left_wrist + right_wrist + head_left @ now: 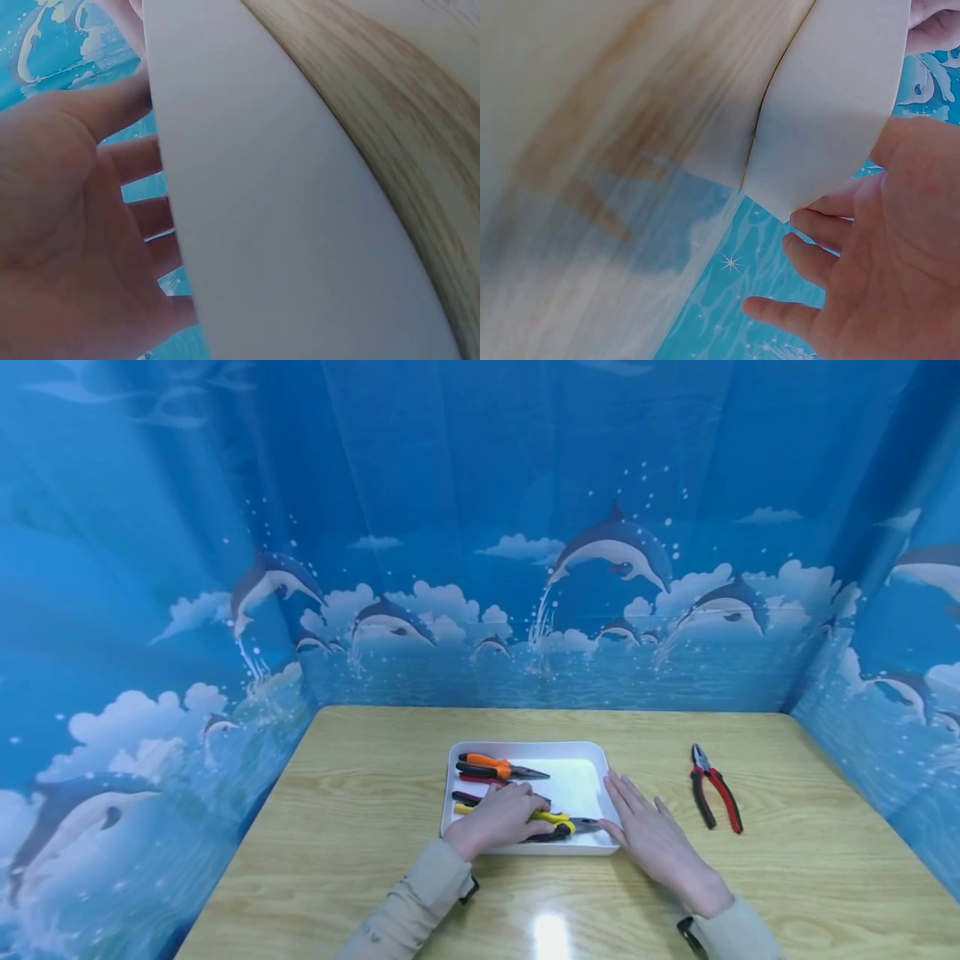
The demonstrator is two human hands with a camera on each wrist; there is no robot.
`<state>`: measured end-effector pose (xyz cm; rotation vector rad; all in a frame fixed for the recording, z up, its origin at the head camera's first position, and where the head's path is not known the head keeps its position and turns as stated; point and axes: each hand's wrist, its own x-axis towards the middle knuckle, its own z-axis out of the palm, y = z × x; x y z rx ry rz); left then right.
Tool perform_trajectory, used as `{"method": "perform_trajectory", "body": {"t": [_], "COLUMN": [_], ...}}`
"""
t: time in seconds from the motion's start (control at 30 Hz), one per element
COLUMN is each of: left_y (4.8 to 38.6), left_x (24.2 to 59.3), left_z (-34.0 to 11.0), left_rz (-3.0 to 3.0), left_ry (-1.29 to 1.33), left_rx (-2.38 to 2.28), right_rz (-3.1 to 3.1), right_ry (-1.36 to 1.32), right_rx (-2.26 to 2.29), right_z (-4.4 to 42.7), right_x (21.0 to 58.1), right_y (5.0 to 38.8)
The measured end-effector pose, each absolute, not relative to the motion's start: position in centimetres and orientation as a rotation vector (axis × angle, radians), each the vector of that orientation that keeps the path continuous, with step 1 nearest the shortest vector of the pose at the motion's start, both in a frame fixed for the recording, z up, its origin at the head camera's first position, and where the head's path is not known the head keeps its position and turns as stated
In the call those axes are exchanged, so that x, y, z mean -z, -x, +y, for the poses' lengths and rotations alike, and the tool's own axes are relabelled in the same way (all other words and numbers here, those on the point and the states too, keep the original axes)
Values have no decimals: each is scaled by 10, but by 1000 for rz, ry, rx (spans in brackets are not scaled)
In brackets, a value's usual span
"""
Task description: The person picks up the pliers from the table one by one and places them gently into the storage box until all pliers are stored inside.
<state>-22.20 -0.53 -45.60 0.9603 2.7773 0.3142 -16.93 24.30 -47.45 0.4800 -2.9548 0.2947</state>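
A white tray [529,850] stands on the table with several pliers in it. My left hand [501,818] reaches in over the front rim and holds yellow-and-black pliers [561,818] between thumb and fingers, their jaws to the right. Orange-and-black long-nose pliers [491,765] lie at the back left of the tray. Between them, red-handled pliers [474,778] are partly covered by the hand. At the tray's right rim, my right hand [660,842] rests with its fingers straight, the thumb near the jaw tips. In the left wrist view the tray wall [247,180] hides the fingertips.
Red-and-black pliers [712,787] lie with handles spread on the wooden table [360,793], right of the tray. A blue dolphin-print curtain [480,527] hangs behind the table and along both sides.
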Motion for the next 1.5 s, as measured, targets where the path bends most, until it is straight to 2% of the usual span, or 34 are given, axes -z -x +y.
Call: {"method": "perform_trajectory", "body": {"t": [0.63, 1.5], "left_y": [220, 212], "left_x": [455, 439], "left_z": [-13, -33], "left_rz": [2825, 3347], "left_ry": [-1081, -1164], "left_rx": [-341, -464], "right_rz": [-2959, -2990], "right_ry": [-465, -445], "right_rx": [-304, -301], "right_z": [242, 243], "right_x": [473, 476], "right_y": [169, 170]}}
